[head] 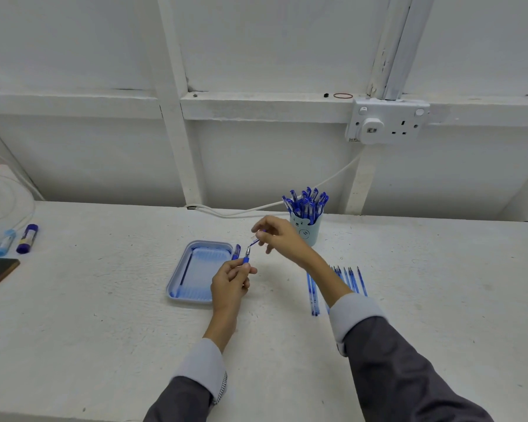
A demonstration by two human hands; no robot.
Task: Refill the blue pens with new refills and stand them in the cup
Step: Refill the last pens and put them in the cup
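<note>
Blue pen [246,259] gripped by left hand [229,284]; right hand [279,236] pinches the refill [253,243]. Line them up straight and feed gently.

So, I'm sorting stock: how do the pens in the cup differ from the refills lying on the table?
The pens stand upright, bunched in the cup; the refills lie flat on the table, roughly side by side. The pens are capped and thicker; the refills are thin bare tubes with tips pointing away. Both are blue.
</note>
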